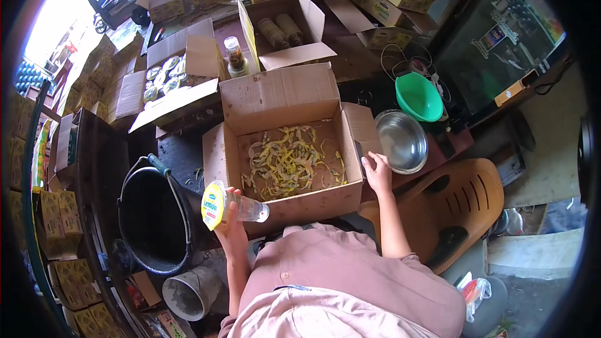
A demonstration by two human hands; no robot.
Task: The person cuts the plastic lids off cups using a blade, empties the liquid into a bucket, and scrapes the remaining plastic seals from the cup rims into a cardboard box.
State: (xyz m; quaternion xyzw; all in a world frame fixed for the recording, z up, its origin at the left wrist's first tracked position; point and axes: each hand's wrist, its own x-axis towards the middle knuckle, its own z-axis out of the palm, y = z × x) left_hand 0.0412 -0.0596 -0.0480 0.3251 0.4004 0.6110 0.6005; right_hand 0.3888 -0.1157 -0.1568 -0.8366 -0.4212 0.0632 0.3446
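Observation:
My left hand (232, 222) is wrapped round a clear plastic cup (253, 210) tipped on its side, its yellow-and-white printed lid (214, 204) facing left. Before me stands an open cardboard box (294, 205) with yellow and pale curled strips (285, 159) scattered over its bottom. My right hand (378, 172) is at the right side of this box, fingers bent beside the side flap (358, 124). A thin dark shape lies at its fingertips; I cannot tell what it is.
A metal bowl (402, 142) and a green basin (418, 97) sit at the right. Left are a black bucket (156, 222) and a box of lidded cups (203, 56). A brown plastic chair (466, 197) stands right. Another open box (294, 59) is behind.

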